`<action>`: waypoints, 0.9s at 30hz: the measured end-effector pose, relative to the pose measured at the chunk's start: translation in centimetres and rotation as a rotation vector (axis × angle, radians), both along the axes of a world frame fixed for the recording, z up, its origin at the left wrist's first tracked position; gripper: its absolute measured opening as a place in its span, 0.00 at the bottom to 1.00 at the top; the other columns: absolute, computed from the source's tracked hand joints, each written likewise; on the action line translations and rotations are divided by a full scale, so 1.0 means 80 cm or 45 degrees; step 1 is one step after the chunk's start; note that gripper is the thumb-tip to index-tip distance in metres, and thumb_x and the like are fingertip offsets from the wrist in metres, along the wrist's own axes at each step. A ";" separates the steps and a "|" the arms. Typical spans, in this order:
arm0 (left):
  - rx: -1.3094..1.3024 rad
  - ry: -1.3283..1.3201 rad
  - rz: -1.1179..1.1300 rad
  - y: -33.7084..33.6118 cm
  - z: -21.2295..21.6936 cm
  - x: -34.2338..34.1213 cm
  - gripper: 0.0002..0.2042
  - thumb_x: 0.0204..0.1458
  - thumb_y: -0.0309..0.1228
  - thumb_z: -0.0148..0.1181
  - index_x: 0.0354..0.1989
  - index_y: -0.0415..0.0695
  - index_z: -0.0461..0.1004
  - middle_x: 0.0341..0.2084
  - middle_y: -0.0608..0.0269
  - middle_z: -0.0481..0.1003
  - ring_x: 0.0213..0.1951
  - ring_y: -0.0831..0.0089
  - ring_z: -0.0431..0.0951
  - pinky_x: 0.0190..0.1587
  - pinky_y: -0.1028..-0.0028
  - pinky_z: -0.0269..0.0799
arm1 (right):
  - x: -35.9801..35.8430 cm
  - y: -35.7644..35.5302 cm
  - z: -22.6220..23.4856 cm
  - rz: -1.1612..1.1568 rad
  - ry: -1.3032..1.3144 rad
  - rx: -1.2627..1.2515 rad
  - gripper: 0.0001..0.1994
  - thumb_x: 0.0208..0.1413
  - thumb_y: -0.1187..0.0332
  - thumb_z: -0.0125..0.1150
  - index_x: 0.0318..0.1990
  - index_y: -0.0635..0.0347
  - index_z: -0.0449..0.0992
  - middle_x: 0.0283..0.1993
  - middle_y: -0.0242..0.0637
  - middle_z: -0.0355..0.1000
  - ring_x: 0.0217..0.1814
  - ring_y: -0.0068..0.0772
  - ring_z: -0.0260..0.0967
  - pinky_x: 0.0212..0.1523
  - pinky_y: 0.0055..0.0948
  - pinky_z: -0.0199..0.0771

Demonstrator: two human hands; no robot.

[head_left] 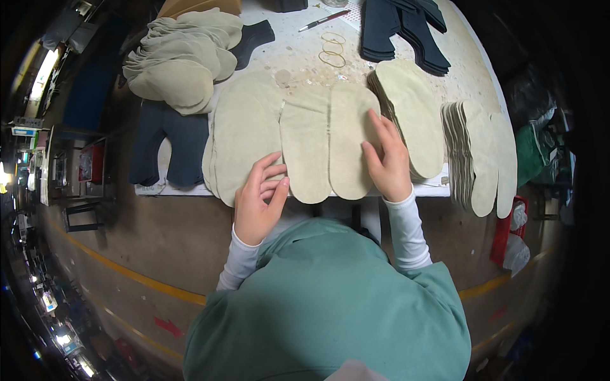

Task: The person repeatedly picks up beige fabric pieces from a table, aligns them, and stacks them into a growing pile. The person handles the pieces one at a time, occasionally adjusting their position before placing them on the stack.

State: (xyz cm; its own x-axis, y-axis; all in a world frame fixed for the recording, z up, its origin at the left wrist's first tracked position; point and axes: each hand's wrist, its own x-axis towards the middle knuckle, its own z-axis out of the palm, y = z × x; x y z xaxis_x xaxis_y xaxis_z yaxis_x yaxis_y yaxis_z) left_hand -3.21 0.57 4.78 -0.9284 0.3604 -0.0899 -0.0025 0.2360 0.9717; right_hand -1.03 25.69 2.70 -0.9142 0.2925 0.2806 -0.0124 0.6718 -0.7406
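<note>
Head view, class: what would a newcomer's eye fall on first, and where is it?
Probably the pale fabric pieces between the left hand and right hand, at the near edge of the table. Next, perhaps, the uneven pale pile at upper left, then the dark pieces at upper right.

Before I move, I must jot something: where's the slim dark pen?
The slim dark pen lies high in the head view, slightly right of centre, left of the top-right navy fabric stack.

White table [295, 54], surface stained. Far side: pen [324, 21], yellow rubber bands [332, 52], dark stack [381, 35] at right. Left: cream heap [184, 57], navy pieces [184, 149] nearer. Near edge: cream flat pieces [248, 127], partly overhanging.
</note>
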 end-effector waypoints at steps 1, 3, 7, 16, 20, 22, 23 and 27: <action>-0.026 0.004 -0.008 0.002 -0.002 -0.002 0.25 0.58 0.23 0.55 0.64 0.35 0.57 0.46 0.43 0.75 0.43 0.69 0.79 0.46 0.73 0.75 | 0.007 0.001 0.001 0.050 0.036 -0.016 0.29 0.52 0.79 0.57 0.64 0.57 0.65 0.57 0.50 0.66 0.41 0.39 0.69 0.40 0.27 0.70; 0.055 0.003 0.014 0.008 -0.010 -0.003 0.27 0.59 0.22 0.54 0.66 0.34 0.54 0.50 0.43 0.73 0.47 0.68 0.78 0.48 0.72 0.74 | 0.026 0.000 0.006 0.061 -0.023 -0.111 0.28 0.52 0.78 0.57 0.64 0.60 0.65 0.56 0.55 0.65 0.49 0.53 0.69 0.49 0.33 0.71; 0.467 -0.226 -0.001 0.017 -0.026 -0.007 0.27 0.59 0.20 0.51 0.67 0.33 0.52 0.56 0.46 0.68 0.55 0.68 0.72 0.56 0.71 0.69 | 0.051 -0.014 0.009 -0.016 -0.241 -0.257 0.29 0.52 0.78 0.59 0.64 0.59 0.65 0.48 0.52 0.71 0.43 0.42 0.71 0.41 0.31 0.71; 0.602 -0.738 -0.069 0.032 -0.031 0.022 0.31 0.58 0.17 0.47 0.69 0.39 0.45 0.61 0.55 0.62 0.59 0.69 0.68 0.55 0.68 0.73 | 0.056 -0.001 -0.005 0.161 -0.184 -1.782 0.35 0.55 0.80 0.58 0.70 0.68 0.51 0.62 0.46 0.65 0.57 0.31 0.69 0.57 0.24 0.68; 0.601 -0.817 -0.162 0.025 -0.020 0.040 0.32 0.59 0.18 0.47 0.70 0.42 0.42 0.61 0.55 0.62 0.57 0.67 0.71 0.53 0.66 0.76 | 0.047 0.011 -0.004 0.547 -0.089 -2.413 0.34 0.57 0.79 0.56 0.71 0.66 0.49 0.60 0.39 0.67 0.49 0.22 0.71 0.49 0.22 0.74; 0.578 -0.846 -0.220 0.023 -0.014 0.047 0.29 0.64 0.26 0.43 0.71 0.44 0.41 0.64 0.54 0.59 0.59 0.63 0.69 0.55 0.61 0.75 | 0.047 -0.006 -0.006 0.463 -0.156 -2.145 0.35 0.57 0.79 0.56 0.71 0.65 0.49 0.61 0.39 0.66 0.49 0.22 0.71 0.49 0.21 0.74; 0.582 -0.913 -0.178 0.021 -0.013 0.046 0.27 0.66 0.29 0.41 0.71 0.44 0.41 0.64 0.54 0.59 0.60 0.63 0.69 0.55 0.60 0.75 | 0.047 -0.017 -0.007 0.456 -0.204 -1.991 0.35 0.57 0.79 0.56 0.71 0.64 0.49 0.61 0.39 0.65 0.49 0.22 0.72 0.49 0.20 0.73; 0.682 -1.005 -0.150 0.019 -0.010 0.042 0.26 0.68 0.39 0.32 0.72 0.45 0.39 0.65 0.53 0.58 0.61 0.62 0.69 0.56 0.61 0.75 | 0.050 -0.050 -0.010 0.652 -0.402 -1.405 0.39 0.52 0.80 0.61 0.71 0.66 0.49 0.71 0.43 0.53 0.70 0.29 0.53 0.67 0.26 0.53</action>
